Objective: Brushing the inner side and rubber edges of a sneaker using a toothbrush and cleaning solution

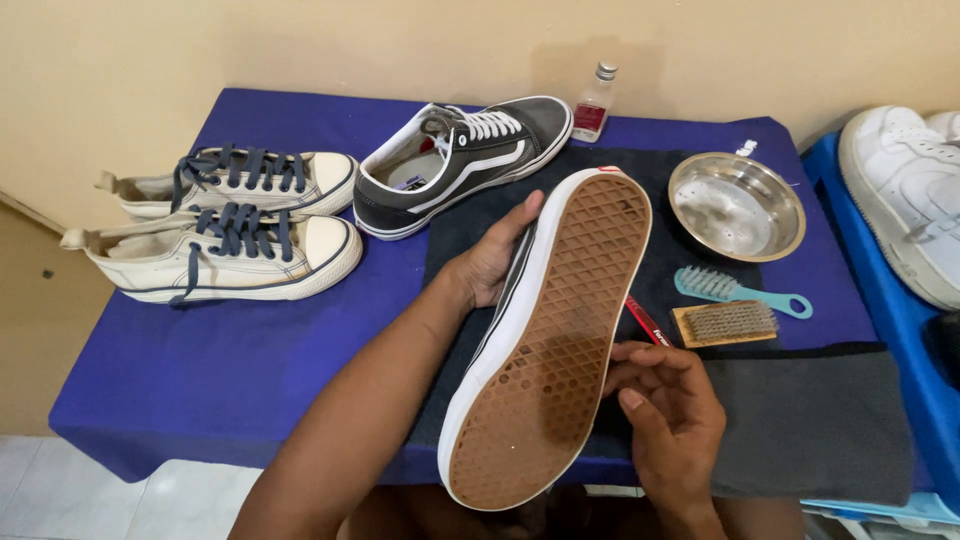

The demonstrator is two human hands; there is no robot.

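Observation:
My left hand grips the side of a dark grey sneaker turned up so its brown waffle sole and white rim face me. My right hand touches the sole's right edge near the heel and holds a thin red tool whose tip sticks out above the fingers. The matching grey sneaker with white laces lies upright on the blue-covered table behind.
A pair of cream sneakers with navy laces sits at left. A metal bowl, teal brush, wooden wire brush and small glass bottle stand at right and back. Dark cloths cover the table. White shoes lie at far right.

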